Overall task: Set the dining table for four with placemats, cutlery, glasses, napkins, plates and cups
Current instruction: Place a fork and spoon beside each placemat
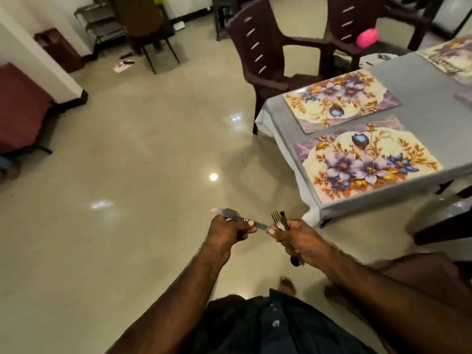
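Note:
I stand on the floor left of the dining table (421, 118), which has a grey cloth. Two floral placemats lie on its near end, one closer (367, 162) and one beyond it (339, 99); parts of more mats show at the far right (445, 56). My left hand (226, 232) grips a table knife (229, 215) whose blade points up and left. My right hand (297, 238) grips a bundle of cutlery (279, 221), with fork tines sticking up and a dark handle end showing below the fist. The knife's handle end reaches my right fingers.
Two dark brown plastic chairs (270, 54) stand at the table's far side, one holding a pink object (366, 38). Another dark chair (444, 226) is at the near right. A red-cushioned seat (23, 108) sits at the left. Glossy tiled floor lies between.

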`<state>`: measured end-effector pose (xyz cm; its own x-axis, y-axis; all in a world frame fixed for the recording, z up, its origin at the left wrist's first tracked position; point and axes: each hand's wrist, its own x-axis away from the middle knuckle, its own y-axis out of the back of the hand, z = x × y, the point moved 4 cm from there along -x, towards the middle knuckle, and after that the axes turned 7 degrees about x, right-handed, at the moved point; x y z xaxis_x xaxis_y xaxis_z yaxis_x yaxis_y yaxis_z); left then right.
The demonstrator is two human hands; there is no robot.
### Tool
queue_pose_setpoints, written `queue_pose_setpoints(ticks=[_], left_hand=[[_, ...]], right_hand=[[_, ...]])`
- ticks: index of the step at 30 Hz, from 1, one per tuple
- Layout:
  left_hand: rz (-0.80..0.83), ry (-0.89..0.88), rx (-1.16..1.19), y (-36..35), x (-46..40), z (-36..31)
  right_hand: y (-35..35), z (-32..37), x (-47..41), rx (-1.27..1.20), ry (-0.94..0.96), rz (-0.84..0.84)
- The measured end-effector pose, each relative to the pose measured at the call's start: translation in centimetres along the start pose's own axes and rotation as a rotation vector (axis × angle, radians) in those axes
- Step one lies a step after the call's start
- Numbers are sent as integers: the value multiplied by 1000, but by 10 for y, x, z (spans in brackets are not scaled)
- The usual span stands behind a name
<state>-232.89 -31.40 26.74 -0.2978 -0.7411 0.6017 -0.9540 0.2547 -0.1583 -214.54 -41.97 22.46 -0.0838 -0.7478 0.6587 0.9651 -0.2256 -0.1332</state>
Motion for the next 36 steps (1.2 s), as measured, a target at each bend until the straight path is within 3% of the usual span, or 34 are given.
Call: queue_pose_setpoints(ticks=[6, 11, 14, 19, 22, 27, 36], left_hand=[[153, 43, -91, -60, -121, -65], [400, -22, -452, -125, -236, -103], [573, -226, -767, -173, -293, -120], [1029, -674, -1452, -252, -348, -135], [1237, -789, -1633, -289, -357, -120], [1312, -731, -1678, -311, -375, -87], [1293, -580, -1664, -305, -405, -77]], right_hand=[[78, 57, -53, -146, 6, -321], [139, 63, -84, -90, -66, -577], [161, 62, -93, -8, -54, -760], [162, 33, -104, 1, -169, -1036], [153, 29, -109, 48, -275, -1152], [152, 28, -115, 160, -422, -1196], [163, 17, -124, 68, -483, -1175]])
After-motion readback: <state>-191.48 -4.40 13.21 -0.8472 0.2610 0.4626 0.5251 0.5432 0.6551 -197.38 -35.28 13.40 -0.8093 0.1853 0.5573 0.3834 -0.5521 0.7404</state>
